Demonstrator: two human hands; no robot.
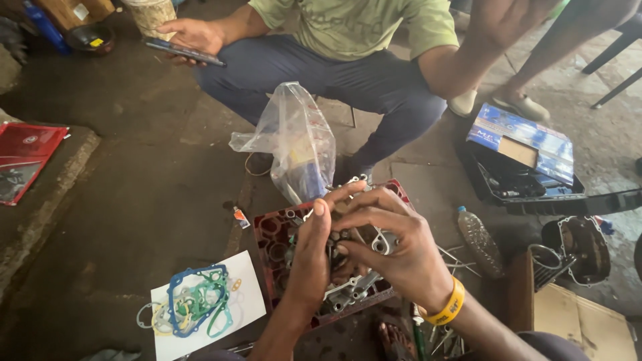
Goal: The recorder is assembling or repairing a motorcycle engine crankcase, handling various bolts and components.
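My left hand point(309, 257) and right hand point(394, 251) both grip a grey metal engine part point(348, 251) directly over the red crate point(267, 244) of loose parts, fingers closed around it, seemingly so anything dropped lands inside, gaskets point(194, 304) nearby on paper.

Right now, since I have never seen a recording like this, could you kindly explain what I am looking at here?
One camera, worn on a person's head, looks down at their bare hands. The left hand and right hand together hold a small metal part over a red crate of metal pieces on the ground. Nearby lie a white sheet bearing coloured gaskets, a clear plastic bag, a plastic bottle and an open black case. Another person crouches opposite, holding a phone.
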